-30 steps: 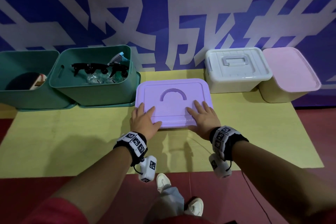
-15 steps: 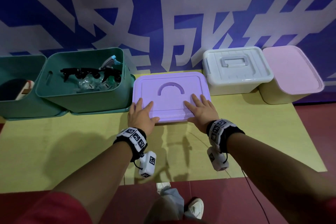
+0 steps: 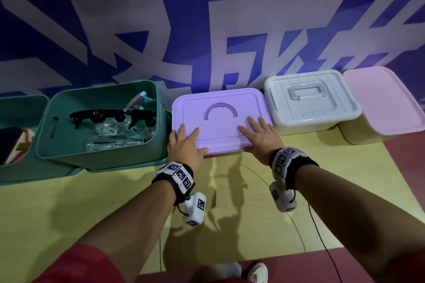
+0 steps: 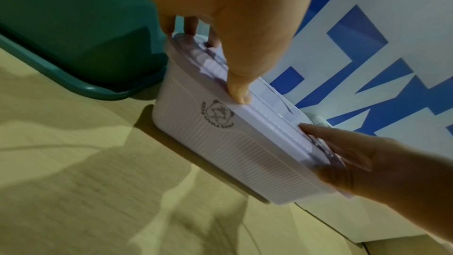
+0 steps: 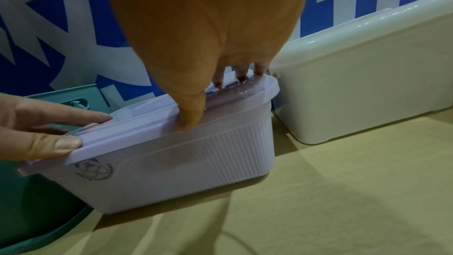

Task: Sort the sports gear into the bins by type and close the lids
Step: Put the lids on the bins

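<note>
**Bins lined along the wall, three lidded, two open**

A purple bin (image 3: pixel 220 122) is sitting mid-row with its lid lying flat on top. A white bin (image 3: pixel 310 101) and a pink-lidded bin (image 3: pixel 386 103) are standing closed beside it. A green bin (image 3: pixel 101 122) is standing open, holding what look like goggles (image 3: pixel 110 119); another green bin (image 3: pixel 20 135) is standing open further left.

At nine o'clock the far-left green bin (image 3: pixel 20 122) runs off the edge; the closed purple bin (image 3: pixel 218 122) hides whatever it holds.
</note>
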A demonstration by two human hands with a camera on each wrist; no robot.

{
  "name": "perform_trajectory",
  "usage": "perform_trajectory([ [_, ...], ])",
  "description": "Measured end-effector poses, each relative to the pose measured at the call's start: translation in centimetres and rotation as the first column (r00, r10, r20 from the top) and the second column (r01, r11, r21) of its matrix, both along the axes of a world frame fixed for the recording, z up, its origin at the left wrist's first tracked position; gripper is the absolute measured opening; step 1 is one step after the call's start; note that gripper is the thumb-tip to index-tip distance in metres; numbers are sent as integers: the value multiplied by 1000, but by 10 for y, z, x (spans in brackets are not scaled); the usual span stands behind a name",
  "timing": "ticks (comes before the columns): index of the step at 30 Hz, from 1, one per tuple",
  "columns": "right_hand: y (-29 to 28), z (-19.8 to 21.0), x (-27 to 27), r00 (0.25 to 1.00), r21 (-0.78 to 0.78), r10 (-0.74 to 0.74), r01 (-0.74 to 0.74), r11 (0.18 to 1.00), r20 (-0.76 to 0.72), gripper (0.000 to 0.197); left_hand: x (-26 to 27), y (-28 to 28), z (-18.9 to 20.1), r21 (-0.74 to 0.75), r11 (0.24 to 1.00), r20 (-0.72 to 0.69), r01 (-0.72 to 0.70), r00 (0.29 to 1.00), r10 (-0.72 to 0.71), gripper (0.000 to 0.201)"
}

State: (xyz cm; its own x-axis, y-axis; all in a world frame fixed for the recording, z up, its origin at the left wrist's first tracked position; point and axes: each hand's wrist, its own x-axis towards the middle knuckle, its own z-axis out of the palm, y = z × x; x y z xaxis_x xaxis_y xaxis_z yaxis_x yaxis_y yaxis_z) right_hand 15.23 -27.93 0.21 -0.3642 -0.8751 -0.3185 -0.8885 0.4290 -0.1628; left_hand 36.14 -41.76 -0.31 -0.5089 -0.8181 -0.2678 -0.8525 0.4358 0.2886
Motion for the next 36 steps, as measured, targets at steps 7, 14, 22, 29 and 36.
perform_trajectory([
  [7,-17,1,-8,1000,25,-7,7,1000,-5,68,-10,-15,2,8,1000,13,7,1000,-7,69],
  [14,-19,1,-8,1000,53,-6,8,999,-23,69,-10,-16,4,20,1000,24,19,1000,-19,68],
  [22,-25,23,3,975,59,-154,147,987,157,64,4,7,28,72,995,-13,73,997,-73,48],
  [29,5,54,29,950,-49,-116,136,990,290,63,48,40,56,12,1000,-123,-29,992,30,46],
  [36,28,76,77,945,-100,-1,35,994,326,59,112,88,74,29,982,-97,-185,978,187,46],
])
